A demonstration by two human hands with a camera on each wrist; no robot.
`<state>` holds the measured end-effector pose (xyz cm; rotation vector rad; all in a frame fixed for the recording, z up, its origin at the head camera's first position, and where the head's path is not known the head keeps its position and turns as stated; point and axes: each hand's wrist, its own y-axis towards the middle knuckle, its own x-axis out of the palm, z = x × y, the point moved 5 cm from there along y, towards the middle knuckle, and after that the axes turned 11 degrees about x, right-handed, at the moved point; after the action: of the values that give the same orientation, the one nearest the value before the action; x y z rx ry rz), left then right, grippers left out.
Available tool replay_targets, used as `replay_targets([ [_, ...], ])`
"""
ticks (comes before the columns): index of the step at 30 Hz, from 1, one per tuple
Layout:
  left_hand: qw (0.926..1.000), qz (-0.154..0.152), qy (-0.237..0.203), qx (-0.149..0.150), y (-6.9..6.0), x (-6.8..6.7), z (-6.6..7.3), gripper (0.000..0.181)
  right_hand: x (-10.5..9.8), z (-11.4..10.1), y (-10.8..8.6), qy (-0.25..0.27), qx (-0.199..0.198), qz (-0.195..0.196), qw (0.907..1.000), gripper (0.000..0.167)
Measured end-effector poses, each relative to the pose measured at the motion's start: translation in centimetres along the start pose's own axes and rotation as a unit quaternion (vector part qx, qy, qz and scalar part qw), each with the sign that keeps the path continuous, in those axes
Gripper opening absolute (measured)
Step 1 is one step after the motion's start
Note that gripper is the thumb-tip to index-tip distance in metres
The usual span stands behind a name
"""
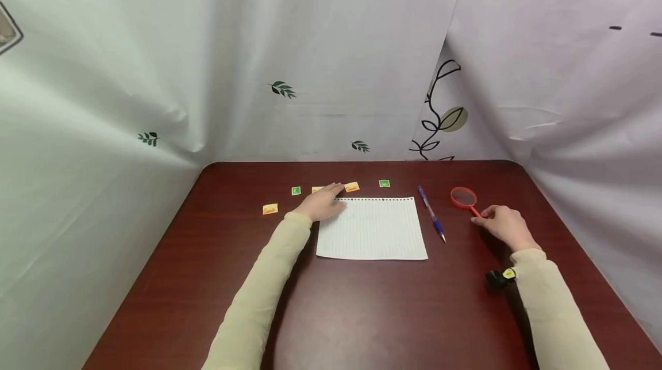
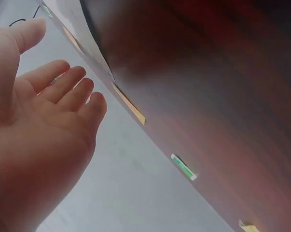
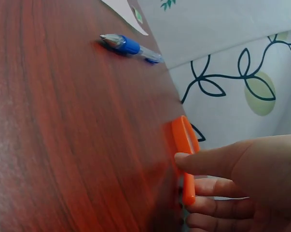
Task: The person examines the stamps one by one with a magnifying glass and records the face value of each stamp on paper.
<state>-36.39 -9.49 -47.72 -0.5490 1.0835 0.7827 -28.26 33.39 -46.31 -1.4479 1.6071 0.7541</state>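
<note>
My left hand lies over the upper left corner of a lined white sheet, fingers extended beside the small orange stickers. In the left wrist view that hand has loosely bent fingers and holds nothing. At the right, my right hand pinches the handle of a red magnifying glass; its round end points away from me. The right wrist view shows the hand with the thumb on the orange-red handle of the magnifying glass and the other fingers behind it.
A blue pen lies between sheet and magnifying glass. Beyond the sheet are an orange sticker and green stickers; another orange sticker is at left. A small black object is by the right sleeve.
</note>
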Motion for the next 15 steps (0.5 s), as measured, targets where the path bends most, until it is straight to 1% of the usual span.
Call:
replay_targets([
  [3, 1.0, -0.003, -0.004, -0.001, 0.5, 0.0, 0.2, 0.06, 0.1, 0.0, 0.1, 0.001, 0.001, 0.0, 1.0, 0.035],
  [8, 0.9999, -0.006, -0.003, -0.012, 1.0, 0.1, 0.0, 0.059, 0.2, -0.1, 0.1, 0.002, -0.001, 0.0, 1.0, 0.024],
  [11, 0.9998, -0.008, -0.004, -0.016, 1.2, 0.3, -0.2, 0.059, 0.4, -0.1, 0.0, 0.003, 0.0, -0.001, 1.0, 0.022],
  [15, 0.9997, -0.016, 0.008, -0.015, 1.3, 0.4, 0.2, 0.058, 0.5, -0.1, 0.0, 0.005, 0.001, -0.004, 1.0, 0.021],
])
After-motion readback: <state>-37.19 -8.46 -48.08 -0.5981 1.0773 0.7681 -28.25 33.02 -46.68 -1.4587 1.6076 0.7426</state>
